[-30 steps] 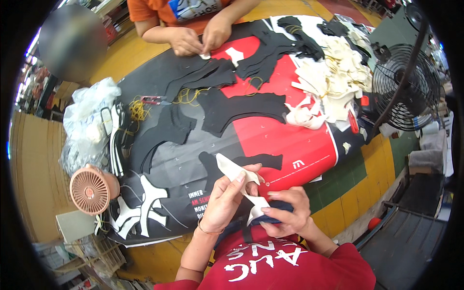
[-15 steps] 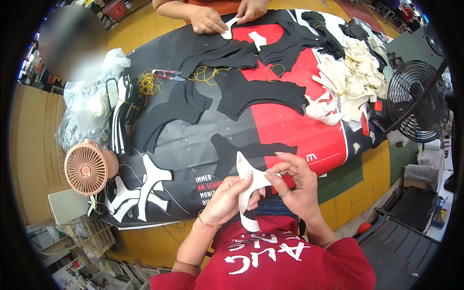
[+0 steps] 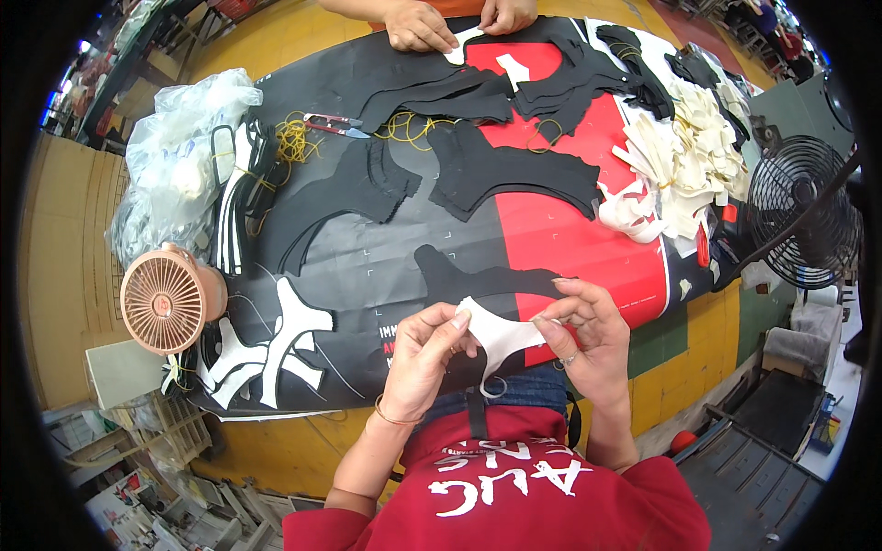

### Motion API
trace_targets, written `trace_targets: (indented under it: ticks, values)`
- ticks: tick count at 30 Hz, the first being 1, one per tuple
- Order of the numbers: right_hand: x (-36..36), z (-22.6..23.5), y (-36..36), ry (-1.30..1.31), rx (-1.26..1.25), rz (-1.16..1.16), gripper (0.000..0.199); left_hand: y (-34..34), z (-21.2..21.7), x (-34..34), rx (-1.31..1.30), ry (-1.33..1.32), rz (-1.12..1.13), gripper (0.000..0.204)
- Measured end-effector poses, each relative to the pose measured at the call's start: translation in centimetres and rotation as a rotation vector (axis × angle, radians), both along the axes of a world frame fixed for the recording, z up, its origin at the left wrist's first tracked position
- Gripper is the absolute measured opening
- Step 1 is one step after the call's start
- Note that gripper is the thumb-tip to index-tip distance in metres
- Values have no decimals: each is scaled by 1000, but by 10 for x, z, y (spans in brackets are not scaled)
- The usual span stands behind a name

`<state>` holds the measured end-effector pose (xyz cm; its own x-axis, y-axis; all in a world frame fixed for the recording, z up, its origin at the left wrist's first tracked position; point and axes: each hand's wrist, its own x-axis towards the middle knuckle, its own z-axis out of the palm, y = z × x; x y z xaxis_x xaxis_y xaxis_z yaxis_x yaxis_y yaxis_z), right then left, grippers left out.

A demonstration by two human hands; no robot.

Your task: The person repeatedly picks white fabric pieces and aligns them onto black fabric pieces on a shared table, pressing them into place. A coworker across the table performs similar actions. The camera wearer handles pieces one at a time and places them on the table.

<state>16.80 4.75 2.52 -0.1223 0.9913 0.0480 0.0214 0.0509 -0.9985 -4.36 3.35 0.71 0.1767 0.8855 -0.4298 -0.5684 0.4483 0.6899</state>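
Note:
A white, curved piece of cut fabric is stretched between my two hands, just above the near table edge. My left hand pinches its upper left corner between thumb and fingers. At the other end, my right hand grips the edge with thumb and forefinger, a ring on one finger. The fabric's lower part narrows and hangs down between the hands, its tip curling. Beyond it on the table lies a black fabric piece, partly covered by the white one. Several white pieces with dark edges lie overlapping to the left.
A pink fan stands at the left, below plastic bags. Red-handled snips lie near yellow ties. Black fabric stacks cover the middle, and cream strips pile up right. Across the table, another person's hands hold white fabric.
The white piece has been turned and spread wider between my hands; its long tail no longer hangs below my left hand. The whole view has shifted slightly.

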Motion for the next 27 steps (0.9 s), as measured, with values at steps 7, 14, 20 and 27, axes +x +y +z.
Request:
trace_targets:
  ticks: [7,14,20,27]
  values:
    - [1,-11,-2,100,-93,-3,52,-19,2,20,118,172,118,10]
    - [-2,-9,-10,282,-350,107,23,-33,4,31,87,-31,101,16]
    - [-17,3,3,146,-348,25,24,-47,-3,23,165,362,135,12]
    - [-37,2,29,-332,49,50,25,-47,-2,5,368,950,80,5]
